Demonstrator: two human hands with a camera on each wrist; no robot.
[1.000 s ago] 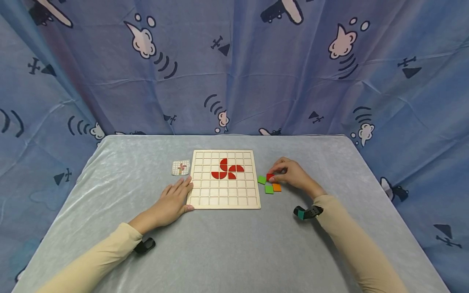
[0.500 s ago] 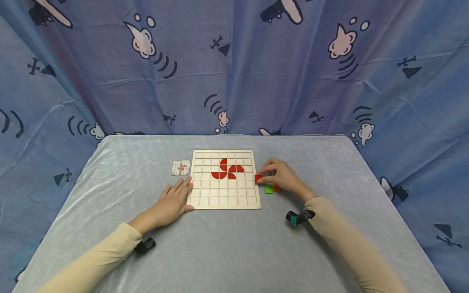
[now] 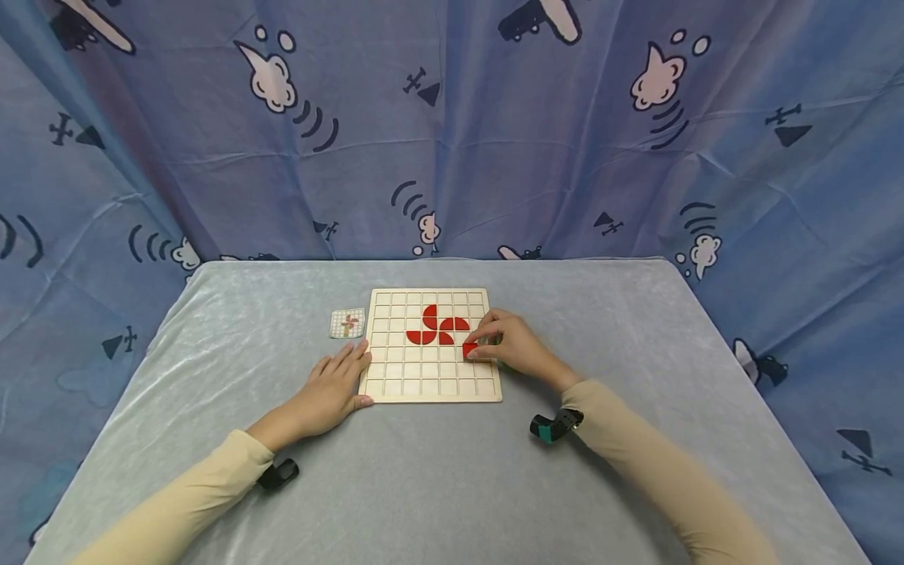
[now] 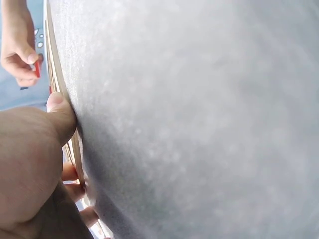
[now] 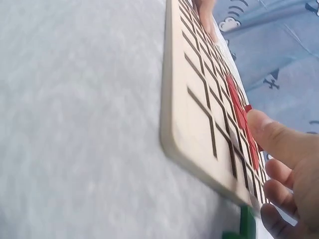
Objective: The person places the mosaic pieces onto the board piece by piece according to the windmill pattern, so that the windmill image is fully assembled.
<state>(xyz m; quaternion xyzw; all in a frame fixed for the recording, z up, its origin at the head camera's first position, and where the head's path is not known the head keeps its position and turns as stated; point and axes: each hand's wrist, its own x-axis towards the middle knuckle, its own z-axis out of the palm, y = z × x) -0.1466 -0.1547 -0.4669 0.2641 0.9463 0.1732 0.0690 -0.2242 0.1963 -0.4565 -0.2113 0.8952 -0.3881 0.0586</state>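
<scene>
Adding a tile to a gridded board, bare-handed. The wooden board (image 3: 422,367) lies toward the far edge of the bench (image 3: 424,486), midway between its left and right edges. Right hand (image 3: 512,343): grip clamped on a red tile (image 3: 469,351), pinched above the board's right part. Left hand (image 3: 330,390): fingers straight, resting at the board's left edge, apparently steadying it. A card (image 3: 347,323) lies just beside, on the bench's left-edge side. The step appears to be extending the red pinwheel (image 3: 430,317); next probably calls for matching the card, then lowering the tile flat into its square
</scene>
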